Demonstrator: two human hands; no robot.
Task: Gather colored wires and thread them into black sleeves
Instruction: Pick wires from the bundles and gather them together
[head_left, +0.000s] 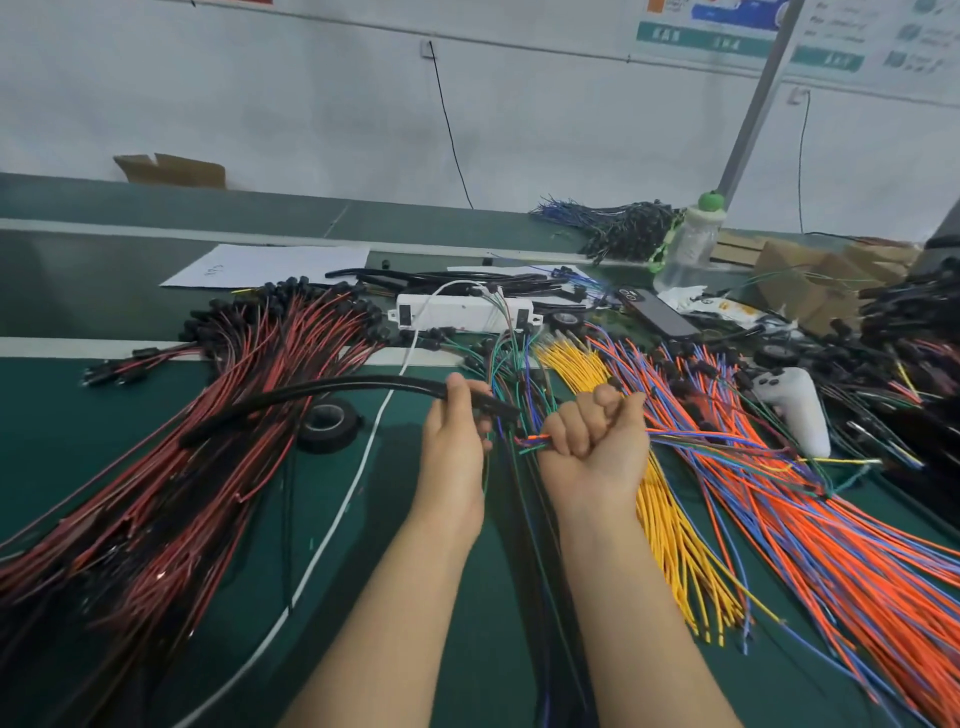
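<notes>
One sleeve is in hand and none of its wires are inside yet, as far as I can judge. My left hand is curled round the black sleeve close to its open end, thumb on top, and the rest of the tube arcs away to the left above the red-and-black wires and the roll of black tape. My right hand is a closed fist round a gathered bundle of colored wires, orange, blue and green, whose long tails run off to the right over the table. The bundle's short tips stick out of the fist toward the left hand, just below the mouth of the sleeve. They look close to it but not in it, though blur there makes me unsure.

So I read the gathering for this set as done and the threading as about to begin: the tips need lining up with the opening, then feeding through the full length.

Plenty is left after that. Loose yellow wires and a large spread of orange and blue wires lie unsleeved on the right. More black sleeves lie behind the white power strip; I cannot tell whether any are filled.
</notes>
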